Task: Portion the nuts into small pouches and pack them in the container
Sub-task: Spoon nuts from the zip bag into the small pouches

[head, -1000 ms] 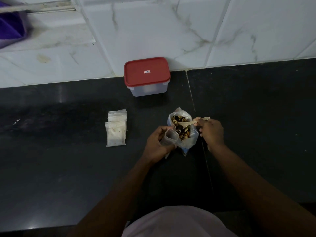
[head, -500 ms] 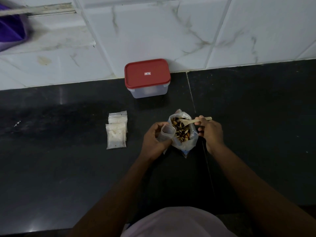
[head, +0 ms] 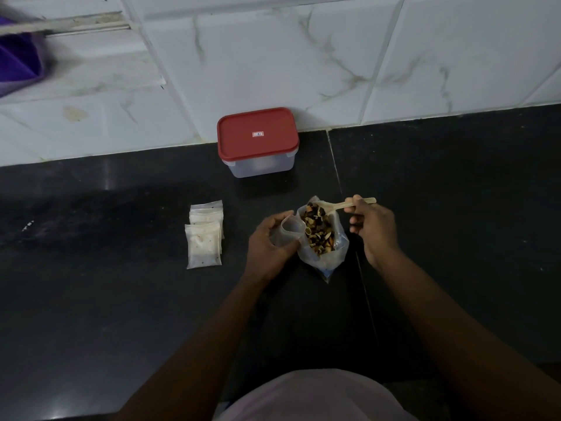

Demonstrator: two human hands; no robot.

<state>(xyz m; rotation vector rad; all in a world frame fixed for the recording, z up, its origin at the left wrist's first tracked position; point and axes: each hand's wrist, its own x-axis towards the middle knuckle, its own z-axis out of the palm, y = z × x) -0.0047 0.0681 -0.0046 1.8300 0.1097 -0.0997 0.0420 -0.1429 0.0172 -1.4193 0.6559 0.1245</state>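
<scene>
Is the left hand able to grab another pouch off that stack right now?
Probably not yet. Nothing lies between the left hand and the pouch stack on the counter, but it grips an open pouch beside the bag of nuts. The right hand holds a spoon.

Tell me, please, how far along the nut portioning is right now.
Done: nothing clearly; the stacked pouches look flat, and I cannot tell whether any are filled. In hand: the left hand holds an open pouch beside the nut bag, and the right hand holds a loaded wooden spoon over it. Left: filling, then packing; the container has its red lid on.
</scene>
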